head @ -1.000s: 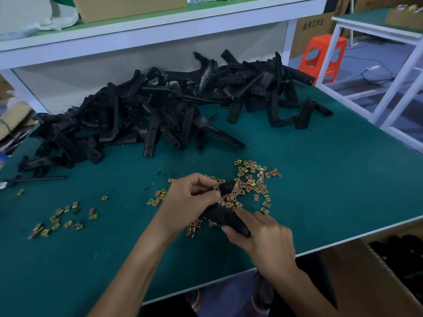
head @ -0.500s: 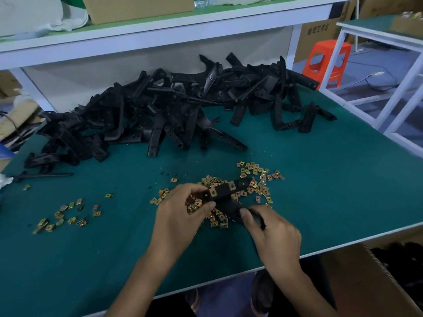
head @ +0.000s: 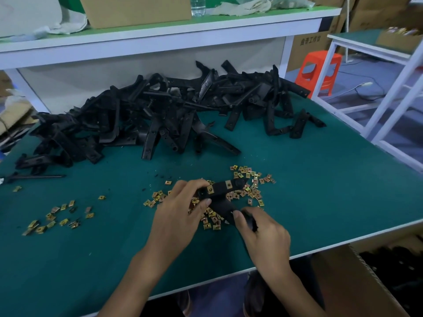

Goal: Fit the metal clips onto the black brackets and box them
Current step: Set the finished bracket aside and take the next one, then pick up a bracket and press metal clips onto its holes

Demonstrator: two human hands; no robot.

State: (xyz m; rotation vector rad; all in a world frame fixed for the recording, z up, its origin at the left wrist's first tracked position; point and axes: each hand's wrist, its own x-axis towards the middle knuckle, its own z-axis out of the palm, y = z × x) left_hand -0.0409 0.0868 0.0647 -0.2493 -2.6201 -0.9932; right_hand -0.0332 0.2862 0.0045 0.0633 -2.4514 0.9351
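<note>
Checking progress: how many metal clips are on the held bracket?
2 on the bracket: one clip by the left hand, another clip nearer its far end; the right hand may hide more.

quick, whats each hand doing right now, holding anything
Left hand: holding, fingers pinch the upper end of the black bracket.
Right hand: holding, fingers grip the same bracket's lower end.

One head-worn wide-angle view, forward and down, close over the near edge of the flat dark-green workbench [head: 332, 202].
</note>
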